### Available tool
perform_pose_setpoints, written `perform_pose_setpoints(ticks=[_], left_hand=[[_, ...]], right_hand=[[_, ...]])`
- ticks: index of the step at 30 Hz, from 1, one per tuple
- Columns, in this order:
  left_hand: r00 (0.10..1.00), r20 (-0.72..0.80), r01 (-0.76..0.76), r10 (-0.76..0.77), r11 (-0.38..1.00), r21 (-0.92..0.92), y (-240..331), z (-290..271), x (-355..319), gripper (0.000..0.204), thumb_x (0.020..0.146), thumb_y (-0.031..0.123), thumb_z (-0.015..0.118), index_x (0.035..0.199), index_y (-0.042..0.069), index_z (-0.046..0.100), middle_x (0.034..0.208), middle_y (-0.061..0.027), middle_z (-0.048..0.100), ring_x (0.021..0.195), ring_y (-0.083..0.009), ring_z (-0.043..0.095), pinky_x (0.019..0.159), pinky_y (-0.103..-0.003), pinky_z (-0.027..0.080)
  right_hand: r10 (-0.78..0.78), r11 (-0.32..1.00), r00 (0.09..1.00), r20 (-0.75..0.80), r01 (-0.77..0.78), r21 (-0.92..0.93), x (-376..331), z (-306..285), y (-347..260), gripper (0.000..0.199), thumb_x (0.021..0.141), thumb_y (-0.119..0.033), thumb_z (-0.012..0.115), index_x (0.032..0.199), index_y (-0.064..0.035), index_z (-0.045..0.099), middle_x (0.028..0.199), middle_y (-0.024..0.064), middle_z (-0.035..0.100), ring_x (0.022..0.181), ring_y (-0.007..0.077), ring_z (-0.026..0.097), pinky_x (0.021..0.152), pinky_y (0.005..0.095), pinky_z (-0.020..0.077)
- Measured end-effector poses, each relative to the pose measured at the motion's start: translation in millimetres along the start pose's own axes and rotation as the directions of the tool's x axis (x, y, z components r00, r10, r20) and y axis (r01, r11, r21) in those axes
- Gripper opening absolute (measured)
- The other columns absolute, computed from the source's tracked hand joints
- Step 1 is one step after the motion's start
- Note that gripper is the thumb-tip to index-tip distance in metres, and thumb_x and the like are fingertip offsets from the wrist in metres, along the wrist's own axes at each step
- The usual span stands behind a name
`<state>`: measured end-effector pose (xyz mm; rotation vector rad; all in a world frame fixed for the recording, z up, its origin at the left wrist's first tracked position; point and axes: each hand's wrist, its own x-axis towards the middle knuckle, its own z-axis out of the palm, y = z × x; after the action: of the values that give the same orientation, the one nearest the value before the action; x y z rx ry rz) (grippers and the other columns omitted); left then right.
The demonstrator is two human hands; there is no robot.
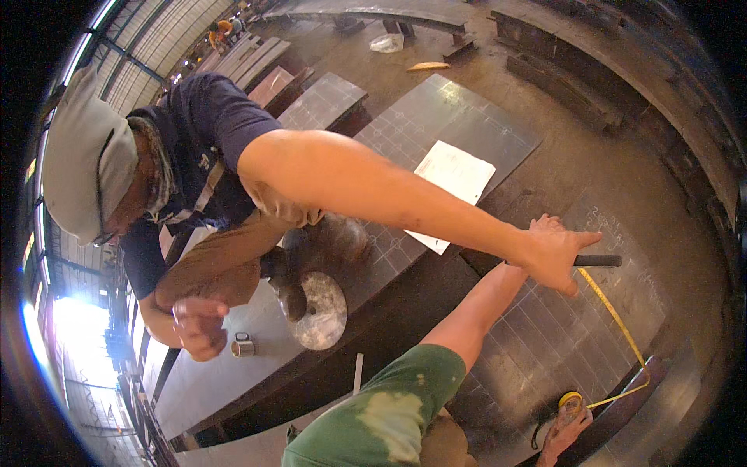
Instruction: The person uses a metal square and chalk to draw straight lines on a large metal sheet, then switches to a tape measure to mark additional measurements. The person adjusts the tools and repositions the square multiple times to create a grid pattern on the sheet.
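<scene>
Nearby, co-worker's arm [373,191] across steel plate [545,350]

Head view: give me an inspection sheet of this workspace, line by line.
Surface: dark steel plate scribed with a grid.
Job's things: yellow tape measure, its blade run out up to a black straightedge.
Clutter: white paper sheet; grinder disc; small metal cup.
Hands: right hand grips the tape measure; left hand reaches to the straightedge, mostly hidden under a co-worker's hand.
Cables: nothing seen.
Surroundings: more gridded plates; steel beams; a distant person in orange.
</scene>
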<state>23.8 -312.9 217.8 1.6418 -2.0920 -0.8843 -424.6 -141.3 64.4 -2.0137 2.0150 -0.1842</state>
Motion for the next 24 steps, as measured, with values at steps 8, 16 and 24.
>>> perform_pose_setpoints(ticks=[8, 16, 24], left_hand=[[0.999, -0.035, 0.03, -0.029, 0.999, 0.033, -3, 15, -20, 0.105, 0.062, 0.042, 0.082, 0.15, 0.005, 0.04, 0.126, -0.0388, 0.05, 0.13, -0.0551, 0.039, 0.117, -0.06, 0.022], [0.999, 0.049, 0.03, -0.023, 0.991, -0.134, 20, -40, -29, 0.093, 0.065, 0.032, 0.079, 0.148, 0.01, 0.044, 0.1, -0.0229, 0.063, 0.102, -0.0412, 0.06, 0.094, -0.053, 0.045], [0.692, -0.68, 0.237, -0.241, 0.966, -0.101, -83, 224, -67, 0.014, 0.081, 0.014, 0.066, 0.094, 0.008, 0.067, 0.1, -0.0117, 0.065, 0.098, -0.0343, 0.06, 0.075, -0.052, 0.046]], right_hand=[[-0.086, 0.995, 0.996, -0.003, 0.086, 0.043, -9, 17, 22, 0.06, 0.098, -0.045, 0.058, 0.139, -0.0011, 0.048, 0.13, 0.0223, 0.045, 0.122, 0.0422, 0.049, 0.101, 0.0487, 0.042], [-0.015, 0.999, 0.999, -0.05, 0.017, 0.04, -5, 25, 12, 0.072, 0.092, -0.046, 0.067, 0.146, -0.0075, 0.04, 0.137, 0.0233, 0.038, 0.121, 0.0434, 0.051, 0.098, 0.0515, 0.0448], [0.071, 0.997, 0.997, 0.006, -0.071, 0.007, 2, 38, -7, 0.087, 0.087, -0.058, 0.068, 0.149, -0.005, 0.035, 0.134, 0.0288, 0.038, 0.111, 0.0467, 0.056, 0.092, 0.0486, 0.0489]])
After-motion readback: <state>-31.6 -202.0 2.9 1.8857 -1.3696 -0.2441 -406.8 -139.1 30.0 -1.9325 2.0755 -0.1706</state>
